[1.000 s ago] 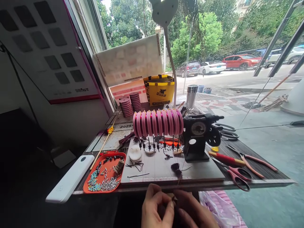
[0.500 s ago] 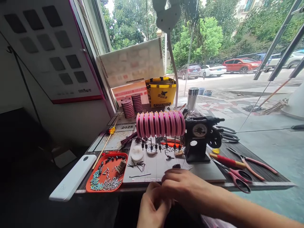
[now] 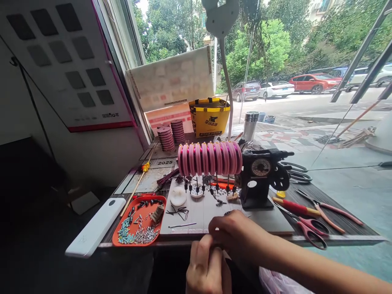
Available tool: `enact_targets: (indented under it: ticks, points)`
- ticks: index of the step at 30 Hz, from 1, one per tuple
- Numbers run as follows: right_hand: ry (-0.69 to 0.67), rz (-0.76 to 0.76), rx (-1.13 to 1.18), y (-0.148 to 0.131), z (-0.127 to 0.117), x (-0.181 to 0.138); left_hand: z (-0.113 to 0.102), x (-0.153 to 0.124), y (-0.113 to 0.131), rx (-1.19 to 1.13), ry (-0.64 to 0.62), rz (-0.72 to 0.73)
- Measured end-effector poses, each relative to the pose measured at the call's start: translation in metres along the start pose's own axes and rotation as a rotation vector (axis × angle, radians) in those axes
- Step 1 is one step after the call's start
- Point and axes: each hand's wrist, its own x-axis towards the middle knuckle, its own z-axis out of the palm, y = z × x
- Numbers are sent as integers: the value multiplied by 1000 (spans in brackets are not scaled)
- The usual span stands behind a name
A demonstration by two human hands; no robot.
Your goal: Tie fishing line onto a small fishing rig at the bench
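Near the right hand [image 3: 237,234], a thin dark wire [image 3: 182,225] lies crosswise.

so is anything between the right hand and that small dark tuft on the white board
Nothing visible. The right hand lies on the white board with its knuckles right at the small dark tuft, no object between them. The left hand stays below the table edge.

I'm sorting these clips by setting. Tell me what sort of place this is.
Probably a small street-front craft bench for winding line. A row of pink spools sits beside a black winding machine, an orange tray holds small parts, and parked cars show through the window.
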Motion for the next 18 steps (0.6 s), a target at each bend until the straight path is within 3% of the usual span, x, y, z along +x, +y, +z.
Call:
enact_targets:
  ticks: [3, 8, 18]
  points:
    - [-45, 69, 50, -2, -7, 2, -1, -2, -6, -26, -60, 101]
    - [-108, 103, 116, -1, -15, 2, 0, -4, -8, -61, -64, 135]
    - [-162, 105, 83, 3, -13, 3, 9, -6, -3, -133, 13, 80]
